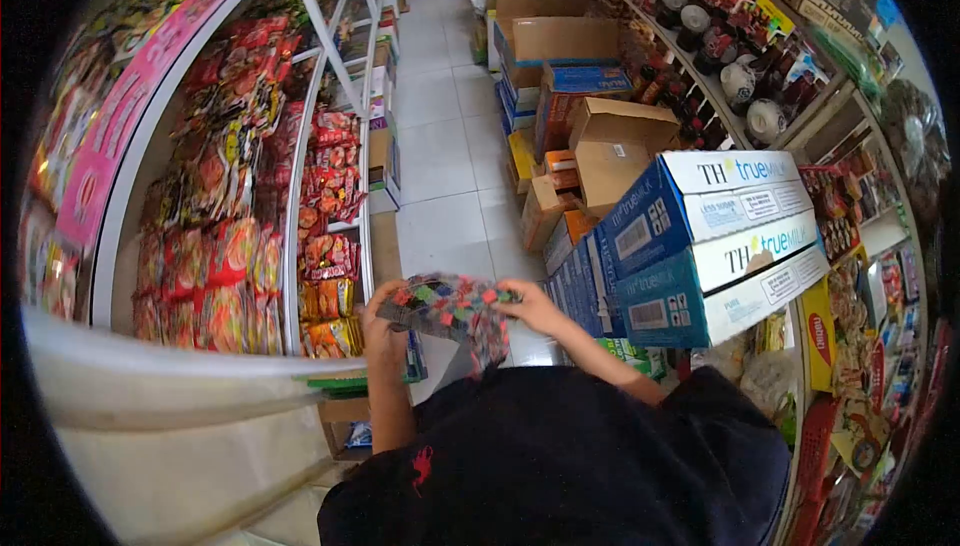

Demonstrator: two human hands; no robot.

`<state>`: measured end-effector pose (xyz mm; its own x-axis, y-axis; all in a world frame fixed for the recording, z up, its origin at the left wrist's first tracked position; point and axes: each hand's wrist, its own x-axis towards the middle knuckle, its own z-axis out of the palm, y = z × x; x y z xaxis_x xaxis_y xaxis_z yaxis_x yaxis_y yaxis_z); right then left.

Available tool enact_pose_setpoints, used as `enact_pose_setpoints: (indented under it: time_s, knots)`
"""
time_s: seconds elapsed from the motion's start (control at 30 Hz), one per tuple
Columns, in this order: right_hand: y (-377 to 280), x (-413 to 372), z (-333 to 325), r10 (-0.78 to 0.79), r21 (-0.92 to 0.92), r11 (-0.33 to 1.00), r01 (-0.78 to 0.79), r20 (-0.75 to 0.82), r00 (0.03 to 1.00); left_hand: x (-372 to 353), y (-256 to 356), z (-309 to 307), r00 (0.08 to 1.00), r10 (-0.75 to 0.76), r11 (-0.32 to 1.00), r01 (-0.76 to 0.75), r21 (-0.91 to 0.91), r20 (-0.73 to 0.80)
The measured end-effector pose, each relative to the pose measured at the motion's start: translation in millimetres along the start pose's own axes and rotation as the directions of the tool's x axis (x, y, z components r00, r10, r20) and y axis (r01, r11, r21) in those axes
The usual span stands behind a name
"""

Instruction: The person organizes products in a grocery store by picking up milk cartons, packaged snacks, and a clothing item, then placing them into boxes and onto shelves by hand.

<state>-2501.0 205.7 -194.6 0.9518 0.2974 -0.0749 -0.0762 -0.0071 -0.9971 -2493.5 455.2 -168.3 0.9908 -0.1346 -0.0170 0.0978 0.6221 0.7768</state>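
A thin, soft, dark cloth-like piece (455, 304) with red, green and pale patches is spread between my two hands in front of my body. My left hand (382, 308) is closed on its left end. At the upper right edge, the fingers of my right hand (532, 308) pinch it. The lower right part hangs down in folds over the tiled floor, close to my dark shirt (560, 456).
Shelves of red noodle packets (230, 256) line the left side. Stacked milk cartons (740, 246) stand close by my right arm, with opened cardboard boxes (560, 41) behind them. Shelves of jars (738, 81) run along the right. A tiled aisle (440, 146) leads away between them.
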Motion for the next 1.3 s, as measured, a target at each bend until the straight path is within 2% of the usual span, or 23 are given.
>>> enact_pose_setpoints:
  time_s: [0.03,0.07,0.1,0.13,0.2,0.3,0.4,0.47,0.53,0.6,0.63,0.7,0.8,0.87,0.93,1.0,1.07,1.1,1.13,1.2,1.23,1.27,1.3]
  knots:
    - [-9,20,-4,-0.024,0.001,1.000,0.024,-0.039,0.999,14,17,-9,1.000,-0.022,1.000,0.022,-0.004,0.009]
    - [-21,37,-9,-0.015,0.003,1.000,0.015,-0.063,0.998,30,34,-16,0.965,-0.106,0.983,0.064,0.174,0.241]
    - [-35,54,-15,-0.057,-0.022,0.998,0.055,-0.090,0.994,49,44,-20,0.867,-0.217,0.935,0.053,0.350,0.448]
    - [-46,71,-21,-0.103,-0.049,0.994,0.098,-0.116,0.988,72,44,-26,0.855,-0.233,0.933,0.063,0.353,0.464]
    - [-57,100,-31,-0.098,0.007,0.995,0.100,-0.160,0.982,115,39,-28,0.884,-0.321,0.893,0.164,0.419,0.340]
    - [-75,117,-30,-0.095,0.089,0.989,0.120,-0.242,0.966,159,12,23,0.877,-0.081,0.595,-0.338,0.729,0.473]
    - [-90,127,-47,-0.099,0.064,0.990,0.126,-0.318,0.943,181,-31,80,0.835,-0.099,0.744,-0.299,0.597,0.542]
    - [-93,131,-65,-0.213,-0.041,0.976,0.213,-0.373,0.903,200,-76,91,0.891,-0.281,0.898,0.113,0.426,0.356]
    - [-113,127,-88,-0.175,-0.059,0.984,0.165,-0.422,0.890,227,-99,104,0.871,-0.288,0.915,0.126,0.383,0.399]
    - [-130,121,-112,-0.258,-0.284,0.947,0.147,-0.407,0.876,256,-112,118,0.854,-0.284,0.931,0.136,0.340,0.437]
    - [-137,119,-125,-0.355,-0.492,0.861,0.129,-0.400,0.845,272,-117,122,0.841,-0.338,0.917,0.193,0.349,0.423]
    - [-148,117,-147,-0.398,-0.576,0.814,0.073,-0.463,0.792,304,-123,131,0.811,-0.402,0.894,0.249,0.372,0.425]
    - [-174,114,-175,-0.433,-0.664,0.742,-0.093,-0.581,0.689,342,-125,146,0.800,-0.547,0.804,0.420,0.421,0.247]
    - [-185,109,-187,-0.484,-0.672,0.723,-0.157,-0.656,0.580,364,-133,164,0.765,-0.568,0.781,0.382,0.495,0.305]
    - [-195,100,-195,-0.510,-0.680,0.683,-0.267,-0.705,0.492,382,-157,173,0.424,-0.820,0.547,0.779,0.307,0.385]
    - [-204,85,-189,-0.513,-0.648,0.640,-0.413,-0.760,0.398,385,-179,199,0.260,-0.835,0.485,0.762,0.428,0.484]
    - [-214,72,-182,-0.486,-0.541,0.573,-0.616,-0.829,0.277,383,-198,228,0.092,-0.813,0.358,0.858,0.369,0.574]
    - [-215,66,-178,-0.414,-0.408,0.625,-0.665,-0.896,0.161,371,-194,253,0.064,-0.835,0.379,0.788,0.486,0.547]
    - [-212,62,-174,-0.410,-0.297,0.582,-0.757,-0.911,0.041,356,-178,282,0.133,-0.817,0.515,0.605,0.607,0.561]
    - [-196,59,-170,-0.364,-0.076,0.608,-0.790,-0.911,-0.192,343,-193,296,-0.193,-0.830,0.315,0.611,0.726,0.523]
    - [-184,61,-170,-0.357,-0.024,0.603,-0.797,-0.902,-0.243,333,-215,291,-0.227,-0.801,0.356,0.564,0.745,0.554]
    - [-178,62,-171,-0.352,0.027,0.596,-0.803,-0.889,-0.292,320,-219,297,-0.194,-0.759,0.474,0.489,0.732,0.622]
    - [-179,69,-173,-0.460,0.065,0.481,-0.874,-0.830,-0.315,307,-220,305,-0.160,-0.711,0.584,0.407,0.702,0.685]
